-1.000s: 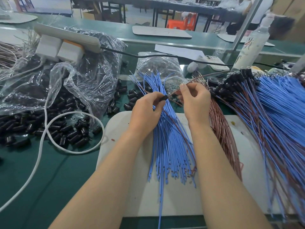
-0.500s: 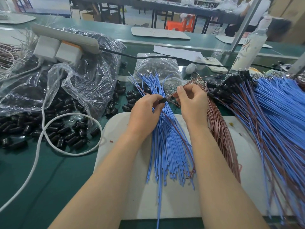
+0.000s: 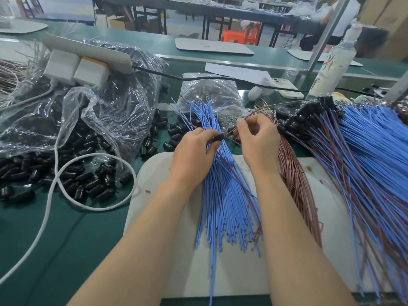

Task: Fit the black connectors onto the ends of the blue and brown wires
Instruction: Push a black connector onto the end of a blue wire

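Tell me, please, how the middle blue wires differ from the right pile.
The middle wires carry no connectors; the right pile has black connectors on its far ends. The middle wires are all blue; the right pile mixes blue and brown. Both fan out over the white mat.

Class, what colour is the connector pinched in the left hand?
The connector is black; the head view shows it best.

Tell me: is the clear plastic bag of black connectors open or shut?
Open: the clear plastic bag gapes, and black connectors lie spilled on the green table.
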The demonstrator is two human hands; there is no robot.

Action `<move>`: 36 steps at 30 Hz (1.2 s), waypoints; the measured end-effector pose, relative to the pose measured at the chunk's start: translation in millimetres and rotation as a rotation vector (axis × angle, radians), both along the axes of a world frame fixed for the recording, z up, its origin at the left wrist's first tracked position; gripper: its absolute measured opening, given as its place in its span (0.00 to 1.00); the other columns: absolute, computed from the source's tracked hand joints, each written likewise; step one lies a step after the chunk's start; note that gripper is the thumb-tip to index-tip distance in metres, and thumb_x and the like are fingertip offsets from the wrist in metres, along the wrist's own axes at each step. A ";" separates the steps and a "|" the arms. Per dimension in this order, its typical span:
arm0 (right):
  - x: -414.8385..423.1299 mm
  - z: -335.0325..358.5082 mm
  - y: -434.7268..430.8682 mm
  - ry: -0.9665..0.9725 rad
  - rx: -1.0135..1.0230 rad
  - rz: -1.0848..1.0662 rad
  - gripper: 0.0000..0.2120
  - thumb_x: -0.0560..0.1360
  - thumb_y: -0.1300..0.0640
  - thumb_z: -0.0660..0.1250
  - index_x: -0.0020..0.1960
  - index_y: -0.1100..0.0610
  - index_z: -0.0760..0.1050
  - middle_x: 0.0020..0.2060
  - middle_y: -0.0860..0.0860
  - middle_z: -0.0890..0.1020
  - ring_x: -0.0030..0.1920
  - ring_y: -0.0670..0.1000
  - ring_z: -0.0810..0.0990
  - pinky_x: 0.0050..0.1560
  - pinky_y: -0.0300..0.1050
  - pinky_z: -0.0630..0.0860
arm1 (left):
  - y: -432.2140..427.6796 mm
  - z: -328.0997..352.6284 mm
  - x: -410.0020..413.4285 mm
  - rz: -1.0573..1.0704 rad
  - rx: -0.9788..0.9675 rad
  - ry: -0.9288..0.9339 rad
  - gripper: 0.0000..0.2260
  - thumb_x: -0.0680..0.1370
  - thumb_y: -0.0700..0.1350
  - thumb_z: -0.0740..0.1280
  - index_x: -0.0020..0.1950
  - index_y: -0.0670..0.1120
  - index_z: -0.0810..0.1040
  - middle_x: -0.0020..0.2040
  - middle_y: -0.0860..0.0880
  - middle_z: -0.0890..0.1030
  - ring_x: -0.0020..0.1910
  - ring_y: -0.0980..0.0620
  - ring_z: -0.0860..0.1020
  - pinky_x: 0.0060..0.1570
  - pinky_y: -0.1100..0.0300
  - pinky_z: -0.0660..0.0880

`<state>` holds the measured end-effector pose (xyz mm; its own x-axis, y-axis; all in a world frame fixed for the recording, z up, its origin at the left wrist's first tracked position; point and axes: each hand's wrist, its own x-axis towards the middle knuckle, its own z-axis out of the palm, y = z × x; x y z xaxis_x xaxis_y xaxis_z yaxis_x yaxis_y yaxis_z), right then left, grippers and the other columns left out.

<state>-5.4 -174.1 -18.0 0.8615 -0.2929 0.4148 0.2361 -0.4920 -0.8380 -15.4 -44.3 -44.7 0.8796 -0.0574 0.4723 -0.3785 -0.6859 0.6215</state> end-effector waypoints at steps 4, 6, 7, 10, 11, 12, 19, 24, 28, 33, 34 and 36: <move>0.1 -0.7 1.5 0.034 -0.012 0.040 0.07 0.76 0.56 0.67 0.43 0.59 0.76 0.36 0.52 0.82 0.40 0.52 0.80 0.49 0.53 0.77 | -2.6 1.2 -1.6 -0.005 0.017 -0.045 0.09 0.79 0.44 0.65 0.57 0.46 0.80 0.48 0.51 0.79 0.50 0.50 0.75 0.47 0.61 0.67; 1.3 -1.8 3.2 0.107 -0.016 0.107 0.06 0.75 0.56 0.67 0.42 0.58 0.76 0.36 0.52 0.81 0.40 0.52 0.80 0.49 0.53 0.77 | -3.8 2.2 -2.2 -0.014 0.011 -0.063 0.08 0.78 0.43 0.65 0.55 0.44 0.80 0.47 0.50 0.80 0.49 0.49 0.75 0.48 0.60 0.69; 2.0 -2.5 4.1 0.157 0.017 0.147 0.06 0.75 0.56 0.68 0.41 0.58 0.76 0.36 0.51 0.81 0.39 0.51 0.79 0.47 0.52 0.78 | -4.2 3.0 -2.5 -0.012 0.001 -0.064 0.08 0.78 0.43 0.65 0.55 0.44 0.80 0.46 0.49 0.80 0.48 0.49 0.75 0.48 0.60 0.69; 4.1 -1.9 4.3 0.272 0.379 0.253 0.03 0.75 0.57 0.69 0.43 0.55 0.76 0.35 0.49 0.80 0.34 0.46 0.77 0.40 0.44 0.76 | -5.9 7.4 -3.4 -0.048 -0.114 -0.009 0.06 0.78 0.41 0.65 0.53 0.42 0.80 0.45 0.49 0.80 0.44 0.50 0.76 0.46 0.61 0.71; 4.8 -0.1 3.4 0.281 0.555 0.273 0.03 0.75 0.56 0.68 0.45 0.55 0.75 0.36 0.49 0.80 0.34 0.45 0.77 0.38 0.41 0.75 | -6.7 9.4 -3.9 -0.084 -0.162 0.026 0.06 0.78 0.40 0.65 0.52 0.42 0.80 0.44 0.48 0.80 0.42 0.50 0.77 0.45 0.62 0.72; 5.5 2.5 1.4 0.268 0.730 0.280 0.03 0.76 0.55 0.67 0.47 0.54 0.75 0.37 0.50 0.81 0.34 0.45 0.77 0.37 0.39 0.76 | -7.1 11.1 -4.4 -0.123 -0.198 0.066 0.06 0.78 0.40 0.65 0.52 0.41 0.80 0.42 0.49 0.80 0.41 0.51 0.77 0.44 0.63 0.73; 2.4 22.7 -2.5 0.081 0.827 0.351 0.11 0.82 0.59 0.57 0.47 0.57 0.77 0.30 0.47 0.82 0.33 0.44 0.79 0.37 0.36 0.75 | 7.5 20.1 -5.6 -0.393 -0.469 0.390 0.07 0.77 0.41 0.68 0.54 0.42 0.80 0.40 0.52 0.82 0.38 0.60 0.79 0.43 0.67 0.75; -1.3 26.0 15.4 0.145 0.613 0.357 0.11 0.81 0.55 0.59 0.44 0.56 0.78 0.31 0.47 0.82 0.35 0.45 0.81 0.37 0.38 0.77 | 5.6 24.2 -8.9 -0.445 -0.638 0.432 0.06 0.78 0.40 0.67 0.54 0.43 0.79 0.42 0.50 0.83 0.39 0.59 0.79 0.44 0.65 0.77; 0.4 24.0 6.0 0.200 0.698 0.361 0.11 0.80 0.52 0.61 0.43 0.54 0.78 0.33 0.48 0.83 0.34 0.44 0.79 0.36 0.36 0.75 | 10.0 22.6 -4.6 -0.340 -0.619 0.417 0.04 0.78 0.41 0.66 0.49 0.47 0.80 0.39 0.54 0.83 0.39 0.60 0.79 0.44 0.66 0.76; -1.6 14.1 2.7 0.130 0.381 0.281 0.07 0.78 0.61 0.64 0.41 0.56 0.77 0.31 0.47 0.81 0.31 0.40 0.78 0.37 0.34 0.75 | 9.0 17.9 -3.2 -0.299 -0.540 0.398 0.04 0.78 0.42 0.67 0.51 0.47 0.80 0.38 0.55 0.83 0.38 0.62 0.79 0.42 0.71 0.74; -1.8 13.5 2.1 0.106 0.306 0.256 0.07 0.77 0.61 0.65 0.41 0.55 0.77 0.31 0.47 0.81 0.31 0.40 0.78 0.38 0.35 0.75 | 9.1 17.9 -3.4 -0.282 -0.540 0.380 0.04 0.78 0.43 0.67 0.50 0.47 0.80 0.38 0.55 0.83 0.38 0.62 0.79 0.42 0.71 0.73; -1.3 11.6 1.6 0.110 0.161 0.242 0.06 0.76 0.59 0.66 0.40 0.55 0.77 0.32 0.48 0.80 0.34 0.44 0.78 0.43 0.42 0.76 | 9.0 18.3 -3.5 -0.248 -0.542 0.334 0.03 0.77 0.42 0.68 0.49 0.48 0.80 0.39 0.54 0.83 0.39 0.61 0.79 0.44 0.68 0.74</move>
